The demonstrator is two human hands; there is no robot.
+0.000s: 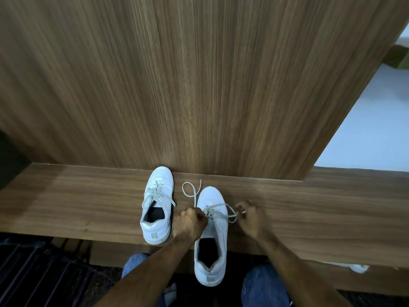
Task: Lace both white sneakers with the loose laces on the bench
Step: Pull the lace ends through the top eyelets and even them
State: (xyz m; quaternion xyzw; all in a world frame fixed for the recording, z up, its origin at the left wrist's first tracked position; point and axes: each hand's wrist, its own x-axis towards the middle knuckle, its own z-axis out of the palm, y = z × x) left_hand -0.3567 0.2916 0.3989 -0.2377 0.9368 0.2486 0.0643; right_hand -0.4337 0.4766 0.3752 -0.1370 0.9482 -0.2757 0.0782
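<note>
Sneakers: the left sneaker (pixel 157 204) stands laced near the table's (pixel 66 202) back edge. The right sneaker (pixel 212 233), overhanging the front edge, is partly laced. Left hand (pixel 190 223) and right hand (pixel 250 218) each pinch its lace (pixel 218 210); tightening remains.

I have one view only: my head-worn wide-angle camera looks forward and steeply down from close above the brown wood-grain tabletop (pixel 66 202), facing the matching wood-grain wall panel (pixel 177 85) at twelve o'clock, with blue-jeaned knees (pixel 263 284) at six o'clock.
</note>
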